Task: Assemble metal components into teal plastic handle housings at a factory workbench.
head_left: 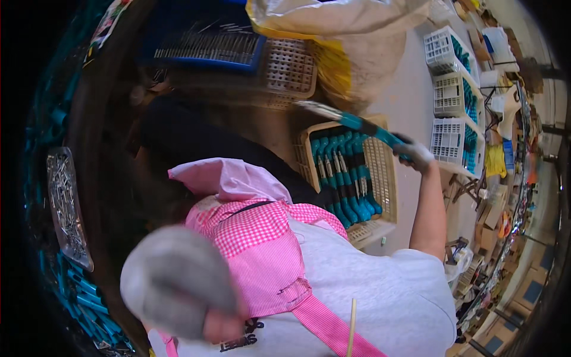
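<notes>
My right hand (414,153), in a white glove with dark fingers, is stretched out to the right. It is closed round the end of a long teal-handled tool (357,124) with a black band and a silver metal tip pointing left. The tool is above a cream plastic crate (381,172), where several similar teal-handled tools (345,172) lie side by side. My left hand (178,279), in a grey-white glove, is close in front of my chest at the lower left. Motion smears it, and its fingers cannot be made out.
A blue tray (256,59) of thin metal parts lies at the top, beside a perforated crate (291,68) and a large sack (372,65). White crates (447,140) of teal pieces stand at right. At left are a clear metal-parts tray (70,208) and teal pieces (89,303).
</notes>
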`<action>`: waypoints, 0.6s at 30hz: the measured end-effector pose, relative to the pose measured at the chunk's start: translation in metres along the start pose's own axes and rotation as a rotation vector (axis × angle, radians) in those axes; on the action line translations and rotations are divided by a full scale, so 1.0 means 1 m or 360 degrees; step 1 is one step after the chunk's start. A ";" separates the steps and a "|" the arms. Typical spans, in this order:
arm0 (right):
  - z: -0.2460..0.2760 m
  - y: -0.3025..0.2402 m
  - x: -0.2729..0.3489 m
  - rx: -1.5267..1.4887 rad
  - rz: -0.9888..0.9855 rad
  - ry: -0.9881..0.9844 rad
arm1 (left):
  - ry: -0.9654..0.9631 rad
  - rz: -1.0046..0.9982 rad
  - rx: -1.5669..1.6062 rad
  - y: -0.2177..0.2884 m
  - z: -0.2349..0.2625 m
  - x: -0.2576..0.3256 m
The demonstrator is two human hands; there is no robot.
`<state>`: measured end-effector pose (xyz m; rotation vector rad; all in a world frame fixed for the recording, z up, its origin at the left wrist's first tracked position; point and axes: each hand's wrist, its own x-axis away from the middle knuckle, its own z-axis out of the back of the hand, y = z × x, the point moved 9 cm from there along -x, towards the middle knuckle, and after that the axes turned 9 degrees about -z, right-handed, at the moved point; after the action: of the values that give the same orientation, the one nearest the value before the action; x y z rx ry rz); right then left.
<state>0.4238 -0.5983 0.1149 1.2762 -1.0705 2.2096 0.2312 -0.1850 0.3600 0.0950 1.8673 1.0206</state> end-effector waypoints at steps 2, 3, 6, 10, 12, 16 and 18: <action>0.040 0.096 -0.027 -0.0224 -0.0239 0.0020 | -0.0035 0.0000 0.0085 0.009 -0.016 -0.023; 0.047 0.144 -0.036 -0.0340 -0.0415 0.0012 | -0.0138 -0.0011 0.0177 0.006 -0.020 -0.030; 0.049 0.287 -0.027 -0.0608 -0.1241 -0.0090 | 0.0051 -0.0107 0.0335 -0.017 -0.018 -0.032; 0.000 0.362 -0.043 -0.0817 -0.1497 -0.0298 | 0.0293 0.0030 0.0135 -0.021 -0.025 -0.046; -0.037 0.388 -0.049 -0.0969 -0.1582 -0.0427 | 0.0339 0.0059 0.0151 -0.031 -0.029 -0.051; -0.089 0.434 -0.063 -0.1446 -0.1604 -0.0342 | 0.0348 0.0086 0.0261 -0.043 -0.027 -0.060; -0.091 0.437 -0.070 -0.1507 -0.1500 -0.0256 | 0.0319 0.0080 0.0373 -0.044 -0.026 -0.064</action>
<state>0.1300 -0.8057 -0.1590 1.1257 -1.0356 0.7516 0.2599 -0.2588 0.3804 0.1841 2.1730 0.8668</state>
